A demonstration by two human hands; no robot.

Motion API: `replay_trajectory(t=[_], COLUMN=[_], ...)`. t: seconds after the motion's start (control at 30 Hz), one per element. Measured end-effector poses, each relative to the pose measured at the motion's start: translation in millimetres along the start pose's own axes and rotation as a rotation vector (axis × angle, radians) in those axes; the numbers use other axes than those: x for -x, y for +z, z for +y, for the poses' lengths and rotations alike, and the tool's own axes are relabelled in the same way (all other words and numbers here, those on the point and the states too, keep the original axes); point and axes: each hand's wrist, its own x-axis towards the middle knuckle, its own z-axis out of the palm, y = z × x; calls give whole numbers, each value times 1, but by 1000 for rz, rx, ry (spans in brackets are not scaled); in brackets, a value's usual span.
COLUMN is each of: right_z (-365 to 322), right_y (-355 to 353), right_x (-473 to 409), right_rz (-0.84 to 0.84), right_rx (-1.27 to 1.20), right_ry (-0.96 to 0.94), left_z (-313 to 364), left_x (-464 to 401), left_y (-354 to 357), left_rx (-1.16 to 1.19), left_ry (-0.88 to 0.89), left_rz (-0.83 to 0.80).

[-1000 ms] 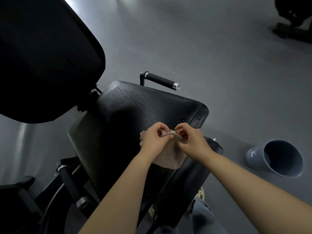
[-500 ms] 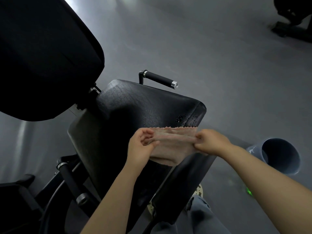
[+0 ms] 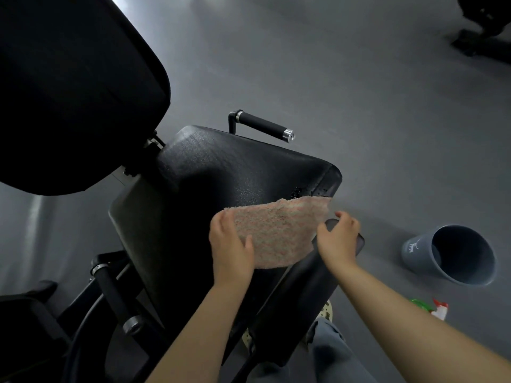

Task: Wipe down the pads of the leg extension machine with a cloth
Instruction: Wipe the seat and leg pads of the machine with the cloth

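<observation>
A pinkish cloth [image 3: 279, 230] is spread flat over the near right corner of the black seat pad [image 3: 237, 167]. My left hand [image 3: 231, 247] grips its left edge, thumb on top. At the cloth's right edge my right hand [image 3: 338, 236] pinches it with bent fingers. The black back pad [image 3: 72, 87] towers at the upper left. A black leg pad [image 3: 301, 297] lies below the cloth, under my right wrist. Small dark wet spots show on the seat pad's right corner, just above the cloth.
A handle with a black grip [image 3: 262, 125] sticks out beyond the seat; another handle [image 3: 116, 294] is at the lower left. A grey bucket [image 3: 453, 255] lies tipped on the grey floor at right, a green-and-red bottle [image 3: 431, 308] near it. Other equipment [image 3: 484, 29] stands far right.
The cloth went from bunched between both hands to stretched wide, then laid open over the seat pad corner. My hands moved apart and lowered onto the pad.
</observation>
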Motion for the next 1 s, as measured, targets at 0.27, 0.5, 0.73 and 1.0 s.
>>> replay_trajectory(t=[0.27, 0.5, 0.73, 1.0], right_z=[-17, -24, -29, -49], right_y=[34, 35, 26, -3], right_x=[1, -55, -104, -142], right_rz=[-291, -274, -205, -250], right_rx=[-440, -579, -705, -648], right_ry=[290, 465, 429, 471], left_z=[16, 44, 85, 109], left_x=[10, -38, -89, -118], left_y=[62, 84, 102, 122], left_rx=[-521, -565, -599, -565], left_ry=[340, 498, 643, 675], left_rz=[-183, -353, -398, -395])
